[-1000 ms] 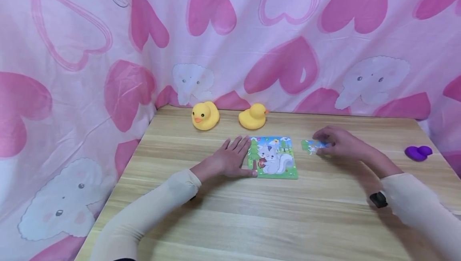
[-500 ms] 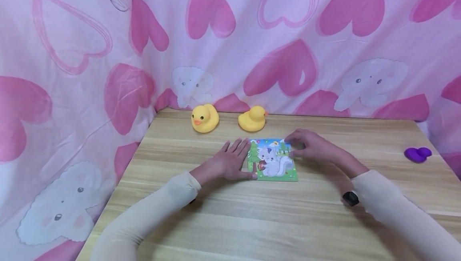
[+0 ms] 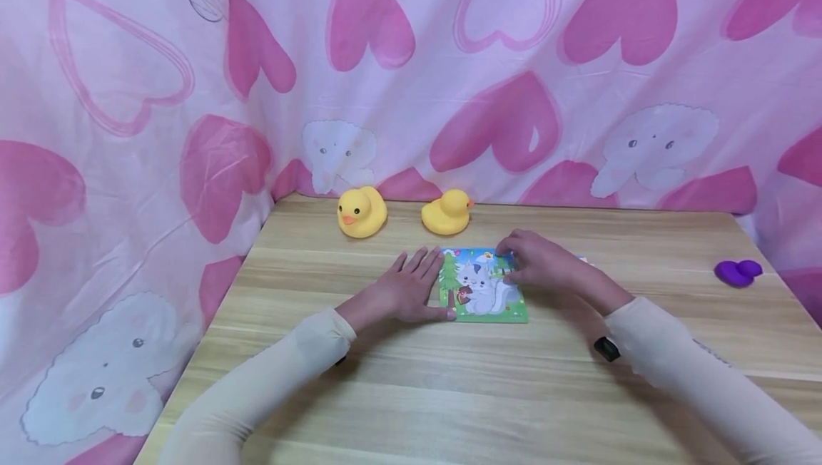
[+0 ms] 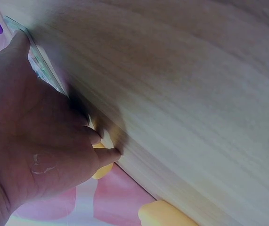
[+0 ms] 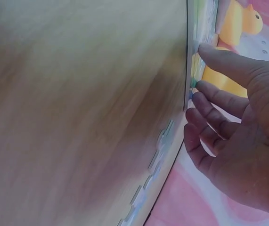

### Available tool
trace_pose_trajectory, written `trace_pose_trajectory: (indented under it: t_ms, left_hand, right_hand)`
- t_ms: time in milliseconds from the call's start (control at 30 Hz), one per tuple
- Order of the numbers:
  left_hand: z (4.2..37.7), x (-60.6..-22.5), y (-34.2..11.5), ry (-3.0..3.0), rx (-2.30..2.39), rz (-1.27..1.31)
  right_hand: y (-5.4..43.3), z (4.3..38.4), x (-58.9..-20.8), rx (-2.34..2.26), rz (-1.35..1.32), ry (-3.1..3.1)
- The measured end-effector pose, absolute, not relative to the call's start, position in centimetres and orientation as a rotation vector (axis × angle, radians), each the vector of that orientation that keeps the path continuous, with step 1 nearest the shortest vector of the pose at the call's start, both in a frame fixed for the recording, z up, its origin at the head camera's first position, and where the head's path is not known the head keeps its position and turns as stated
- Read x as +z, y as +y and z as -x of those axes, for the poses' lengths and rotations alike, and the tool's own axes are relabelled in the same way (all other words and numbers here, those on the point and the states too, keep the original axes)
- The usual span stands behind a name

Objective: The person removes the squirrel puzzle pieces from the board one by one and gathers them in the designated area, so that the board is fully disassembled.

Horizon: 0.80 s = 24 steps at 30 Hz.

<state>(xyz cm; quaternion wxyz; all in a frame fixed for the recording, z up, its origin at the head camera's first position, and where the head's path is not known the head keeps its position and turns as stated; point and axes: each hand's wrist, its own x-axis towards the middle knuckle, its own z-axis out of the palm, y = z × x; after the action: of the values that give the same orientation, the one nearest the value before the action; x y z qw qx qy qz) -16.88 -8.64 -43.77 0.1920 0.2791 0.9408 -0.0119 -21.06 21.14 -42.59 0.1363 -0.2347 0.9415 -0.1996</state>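
Note:
A square jigsaw puzzle (image 3: pixel 477 301) with a white squirrel and green trees lies in the middle of the table. My left hand (image 3: pixel 407 290) rests flat at its left edge, fingers spread, thumb on the lower left corner. In the left wrist view that thumb lies over the puzzle's edge (image 4: pixel 42 66). My right hand (image 3: pixel 542 262) is over the puzzle's upper right part, thumb and fingertips apart on the picture. In the right wrist view no lifted piece shows between its fingertips. Several loose puzzle pieces (image 5: pixel 157 157) lie right of the board, mostly hidden by my right arm in the head view.
Two yellow rubber ducks, one facing forward (image 3: pixel 362 213) and one turned right (image 3: pixel 446 213), stand at the table's back edge. A small purple duck (image 3: pixel 737 273) is at the far right. Behind the wooden table (image 3: pixel 437 394) hangs a pink curtain (image 3: pixel 411 94) with hearts.
My right hand has moved left from the loose pieces to the puzzle's right edge, then a little further onto the picture. My left hand has stayed at the left edge.

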Motion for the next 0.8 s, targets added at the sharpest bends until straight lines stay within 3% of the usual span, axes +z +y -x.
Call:
trace_pose_trajectory:
  t_ms: [800]
  left_hand:
    - [16.98, -43.69, -8.59, 2.634, -0.029, -0.782]
  right_hand:
    - [21.26, 21.76, -42.63, -0.708, 0.691, 2.688]
